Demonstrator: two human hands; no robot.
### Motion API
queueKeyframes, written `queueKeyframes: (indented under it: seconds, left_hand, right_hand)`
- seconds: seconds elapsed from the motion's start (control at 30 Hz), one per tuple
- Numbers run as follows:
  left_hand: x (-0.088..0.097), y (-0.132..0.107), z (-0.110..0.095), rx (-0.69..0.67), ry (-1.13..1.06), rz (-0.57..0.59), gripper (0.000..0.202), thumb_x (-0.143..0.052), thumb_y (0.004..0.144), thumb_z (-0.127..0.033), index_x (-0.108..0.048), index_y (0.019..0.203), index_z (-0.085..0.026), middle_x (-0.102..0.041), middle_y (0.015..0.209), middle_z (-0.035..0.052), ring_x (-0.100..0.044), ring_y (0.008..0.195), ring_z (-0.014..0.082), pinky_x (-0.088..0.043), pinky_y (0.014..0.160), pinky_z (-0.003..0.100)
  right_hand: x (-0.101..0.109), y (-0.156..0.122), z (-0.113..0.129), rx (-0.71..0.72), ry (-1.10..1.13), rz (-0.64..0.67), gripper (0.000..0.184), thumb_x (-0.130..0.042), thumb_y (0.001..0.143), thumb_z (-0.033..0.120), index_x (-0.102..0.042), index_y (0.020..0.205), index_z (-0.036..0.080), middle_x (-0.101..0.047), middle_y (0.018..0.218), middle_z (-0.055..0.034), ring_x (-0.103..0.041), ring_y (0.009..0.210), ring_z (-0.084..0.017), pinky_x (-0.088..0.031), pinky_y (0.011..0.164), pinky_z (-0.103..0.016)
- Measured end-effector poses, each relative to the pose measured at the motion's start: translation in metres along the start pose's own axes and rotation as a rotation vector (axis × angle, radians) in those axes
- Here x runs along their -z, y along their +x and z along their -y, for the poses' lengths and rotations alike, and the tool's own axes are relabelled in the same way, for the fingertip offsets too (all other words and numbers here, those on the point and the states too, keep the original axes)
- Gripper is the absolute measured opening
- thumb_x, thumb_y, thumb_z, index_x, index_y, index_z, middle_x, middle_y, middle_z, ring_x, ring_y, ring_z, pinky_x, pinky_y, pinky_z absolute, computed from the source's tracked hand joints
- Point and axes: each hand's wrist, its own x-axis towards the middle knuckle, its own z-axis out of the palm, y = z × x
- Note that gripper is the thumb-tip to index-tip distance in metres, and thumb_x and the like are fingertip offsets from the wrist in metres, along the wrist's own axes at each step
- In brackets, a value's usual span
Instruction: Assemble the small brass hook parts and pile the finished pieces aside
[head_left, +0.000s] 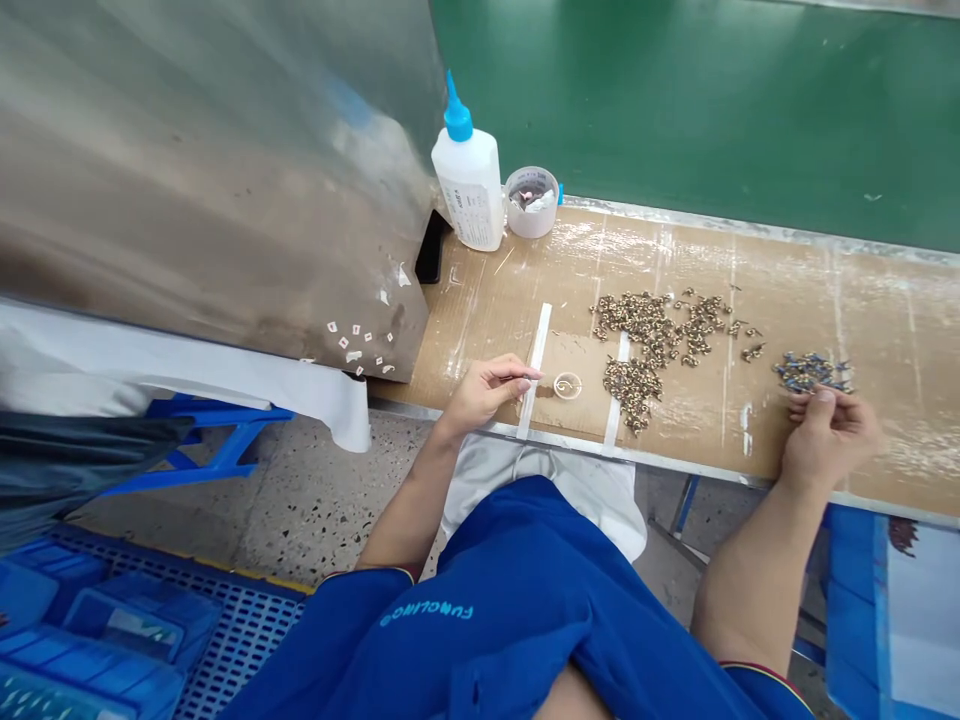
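Observation:
My left hand (487, 388) rests near the front edge of the cardboard-covered bench (825, 300), fingers pinched on a thin stick whose tip points at a small clear round lid (568, 385). My right hand (829, 430) is curled at the edge of a small heap of blue-grey parts (810, 372), fingertips touching them. Between the hands lies a spread of several small brass parts (649, 340). Two white tape strips (536, 365) run front to back across the cardboard.
A white glue bottle with a blue nozzle (469, 180) and a tape roll holding bits (532, 200) stand at the back left. A metal housing (210, 170) rises on the left, a green belt (675, 100) behind. Blue crates (97, 630) sit on the floor.

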Motion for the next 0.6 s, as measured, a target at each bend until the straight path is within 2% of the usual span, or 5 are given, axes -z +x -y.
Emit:
queueKeyframes:
  seconds: [0.13,0.23,0.3,0.43,0.6]
  left_hand:
    - [-0.008,0.000,0.006,-0.016,0.040,-0.024,0.023,-0.083,0.079,-0.038,-0.080,0.085,-0.016,-0.068,0.078,0.0050,-0.061,0.072,0.0126,-0.051,0.066,0.024]
    - [-0.013,-0.002,0.014,-0.049,0.045,-0.014,0.028,-0.085,0.077,-0.042,-0.079,0.082,-0.015,-0.069,0.077,0.0058,-0.062,0.071,0.0133,-0.049,0.063,0.024]
    - [-0.016,-0.003,0.018,-0.075,0.070,-0.015,0.030,-0.084,0.077,-0.044,-0.079,0.081,-0.015,-0.070,0.077,0.0066,-0.062,0.070,0.0133,-0.048,0.062,0.024]
    - [-0.016,-0.008,0.022,-0.133,0.155,-0.058,0.027,-0.078,0.084,-0.044,-0.081,0.085,-0.017,-0.073,0.080,0.0083,-0.066,0.072,0.0143,-0.049,0.064,0.025]
    - [-0.017,-0.011,0.021,-0.158,0.251,-0.052,0.024,-0.074,0.088,-0.040,-0.080,0.088,-0.017,-0.074,0.082,0.0081,-0.067,0.073,0.0150,-0.052,0.066,0.026]
  right_hand:
    - [0.002,-0.005,0.010,0.142,0.144,-0.082,0.016,-0.062,0.075,0.035,-0.052,0.069,0.024,-0.055,0.054,0.0001,-0.046,0.044,-0.013,-0.039,0.049,-0.031]
    - [0.001,-0.029,0.033,0.354,0.271,-0.011,0.027,-0.065,0.079,0.047,-0.059,0.076,0.021,-0.059,0.060,-0.0025,-0.048,0.047,-0.014,-0.039,0.048,-0.031]
    - [-0.005,-0.056,0.050,0.419,0.283,0.152,0.025,-0.066,0.084,0.044,-0.064,0.080,0.020,-0.063,0.064,-0.0034,-0.055,0.051,-0.016,-0.043,0.050,-0.030]
    - [-0.028,-0.116,0.068,0.442,0.156,0.826,0.015,-0.066,0.090,0.036,-0.070,0.091,0.022,-0.074,0.080,-0.0052,-0.070,0.069,-0.019,-0.056,0.062,-0.032]
    - [-0.057,-0.157,0.061,0.368,0.137,1.012,0.021,-0.063,0.092,0.035,-0.069,0.107,0.020,-0.075,0.087,-0.0066,-0.068,0.069,-0.019,-0.058,0.061,-0.032]
